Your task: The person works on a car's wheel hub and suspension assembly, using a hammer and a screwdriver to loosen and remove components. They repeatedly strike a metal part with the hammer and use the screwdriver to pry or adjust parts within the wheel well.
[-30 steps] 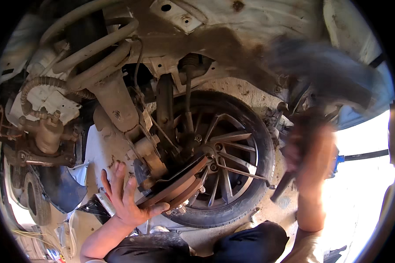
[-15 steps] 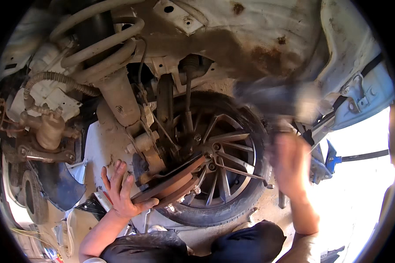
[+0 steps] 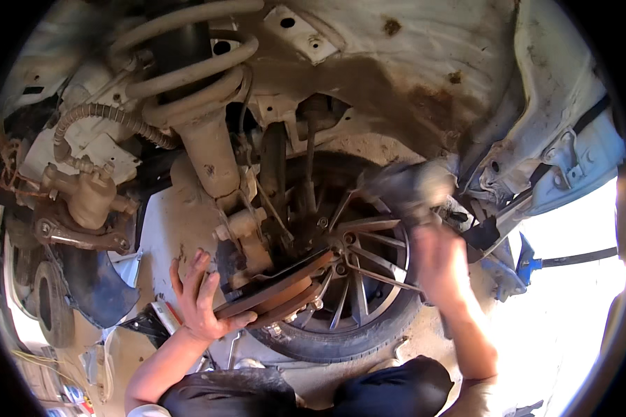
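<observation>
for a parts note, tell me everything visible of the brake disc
The brake disc looks like rusty, reddish-brown metal, with a raised centre and silvery studs or nuts on its lower side. It sits tilted, almost edge-on, below the coil-spring strut, partly hiding the spoked wheel. The left hand touches its left edge.

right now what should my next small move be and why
Probably bring the hammer down toward the rusty brake disc, aiming clear of your left hand: your right hand holds the hammer apart from the disc, while your left thumb lies against the disc's edge.
</observation>
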Action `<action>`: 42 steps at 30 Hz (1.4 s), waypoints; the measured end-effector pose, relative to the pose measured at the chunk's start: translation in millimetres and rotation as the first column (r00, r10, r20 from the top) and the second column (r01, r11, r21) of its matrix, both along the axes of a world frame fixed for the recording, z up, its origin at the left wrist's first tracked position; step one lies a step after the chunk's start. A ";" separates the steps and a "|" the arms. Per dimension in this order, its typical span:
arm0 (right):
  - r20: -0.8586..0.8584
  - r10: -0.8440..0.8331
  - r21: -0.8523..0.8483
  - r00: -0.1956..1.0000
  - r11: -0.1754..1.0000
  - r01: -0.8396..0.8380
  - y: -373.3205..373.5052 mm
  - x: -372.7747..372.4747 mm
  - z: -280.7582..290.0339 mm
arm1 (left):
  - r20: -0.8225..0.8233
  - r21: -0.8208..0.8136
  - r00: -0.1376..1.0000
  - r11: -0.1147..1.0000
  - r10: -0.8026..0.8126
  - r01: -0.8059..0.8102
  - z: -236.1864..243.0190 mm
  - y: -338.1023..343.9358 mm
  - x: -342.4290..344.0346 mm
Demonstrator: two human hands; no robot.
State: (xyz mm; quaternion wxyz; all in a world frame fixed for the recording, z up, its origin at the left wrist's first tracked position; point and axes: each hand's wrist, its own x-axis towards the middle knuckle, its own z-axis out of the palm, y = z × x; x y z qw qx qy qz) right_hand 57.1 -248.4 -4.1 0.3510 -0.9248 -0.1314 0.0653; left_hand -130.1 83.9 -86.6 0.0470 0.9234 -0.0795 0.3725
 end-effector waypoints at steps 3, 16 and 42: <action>0.241 -0.116 0.571 0.964 0.820 -0.044 -14.7 -6.3 27.6 | -0.026 -0.022 1.000 1.000 -0.009 0.009 -2.7 0.3 -5.1; 0.113 0.237 0.029 0.965 0.970 -0.242 30.3 -12.7 -53.0 | 0.019 -0.067 0.999 0.997 -0.032 0.033 -5.6 2.8 -3.9; 0.176 0.147 -0.277 0.973 0.956 -0.095 -70.5 13.9 -172.9 | -0.299 -0.551 0.953 0.806 0.050 -0.216 -156.7 139.7 -193.0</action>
